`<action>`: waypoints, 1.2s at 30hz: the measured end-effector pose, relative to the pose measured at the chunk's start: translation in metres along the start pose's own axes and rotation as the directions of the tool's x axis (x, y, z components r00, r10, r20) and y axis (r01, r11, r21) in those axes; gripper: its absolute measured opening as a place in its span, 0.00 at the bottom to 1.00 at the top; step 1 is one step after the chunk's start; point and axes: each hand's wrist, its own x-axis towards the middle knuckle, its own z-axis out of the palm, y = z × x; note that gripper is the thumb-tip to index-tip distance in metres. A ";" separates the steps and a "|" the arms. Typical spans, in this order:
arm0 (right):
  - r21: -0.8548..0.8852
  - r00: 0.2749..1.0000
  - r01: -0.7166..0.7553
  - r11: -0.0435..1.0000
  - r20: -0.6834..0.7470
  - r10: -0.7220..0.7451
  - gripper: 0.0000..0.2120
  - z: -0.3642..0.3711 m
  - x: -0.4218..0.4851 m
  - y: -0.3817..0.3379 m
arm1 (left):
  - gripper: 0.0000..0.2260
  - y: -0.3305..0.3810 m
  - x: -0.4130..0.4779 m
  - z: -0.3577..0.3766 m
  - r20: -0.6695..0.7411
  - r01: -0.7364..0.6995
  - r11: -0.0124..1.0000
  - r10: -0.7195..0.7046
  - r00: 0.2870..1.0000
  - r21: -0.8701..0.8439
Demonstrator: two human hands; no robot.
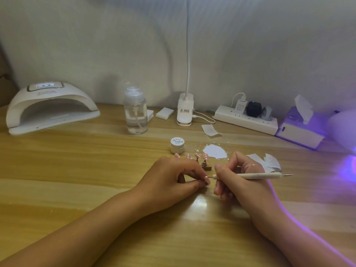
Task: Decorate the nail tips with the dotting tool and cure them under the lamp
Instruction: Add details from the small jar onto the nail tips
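Left hand [173, 176] pinches a small pink nail tip [207, 179]; right hand [236, 178] grips a slim white dotting tool [256, 175], its point seemingly touching it. Just beyond them, a round white jar [177, 146] reads "Painted".

pink nail tips [196, 156] — white-dotted, white dotting tool [256, 175]; white curing lamp [48, 106], wood-grain table [77, 170] — tan

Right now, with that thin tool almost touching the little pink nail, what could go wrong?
1. The left hand only pinches the nail tip in its fingertips; a wobble there or in the right hand holding the dotting tool could smear the dot.
2. The other nail tips stand on holders just behind the knuckles and could get knocked.
3. The curing lamp sits far left, so the wet tip might smudge on the way.
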 end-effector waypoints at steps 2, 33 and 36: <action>0.005 1.000 -0.001 1.000 -0.001 0.001 0.12 0.001 0.000 -0.001 | 0.03 0.000 0.000 0.000 -0.002 0.005 1.000 -0.005 1.000 0.001; 0.028 0.998 -0.005 1.000 -0.055 0.006 0.15 -0.001 0.000 -0.003 | 0.04 0.001 0.000 -0.001 0.017 0.047 0.999 -0.047 0.999 -0.016; 0.008 0.997 0.004 1.000 -0.080 -0.004 0.14 -0.002 0.000 -0.002 | 0.04 0.002 0.000 -0.001 0.020 0.031 0.999 -0.031 0.999 -0.032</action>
